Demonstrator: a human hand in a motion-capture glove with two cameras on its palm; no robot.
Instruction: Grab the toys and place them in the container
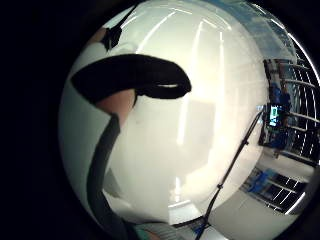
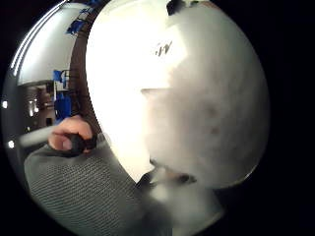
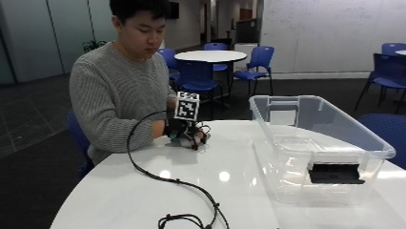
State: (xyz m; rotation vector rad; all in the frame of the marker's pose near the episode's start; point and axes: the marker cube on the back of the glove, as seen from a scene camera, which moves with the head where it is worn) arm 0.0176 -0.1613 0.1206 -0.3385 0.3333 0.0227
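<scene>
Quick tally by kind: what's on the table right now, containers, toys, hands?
Clear plastic container: 1
Toys in view: 0
Gloved right hand resting on the white table: 1
Total: 2

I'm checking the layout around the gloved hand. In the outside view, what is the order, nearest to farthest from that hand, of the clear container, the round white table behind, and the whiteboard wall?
1. Clear container, on the white table, beside the gloved right hand.
2. Round white table, behind the person, among blue chairs.
3. Whiteboard wall, at the back of the room.
</scene>
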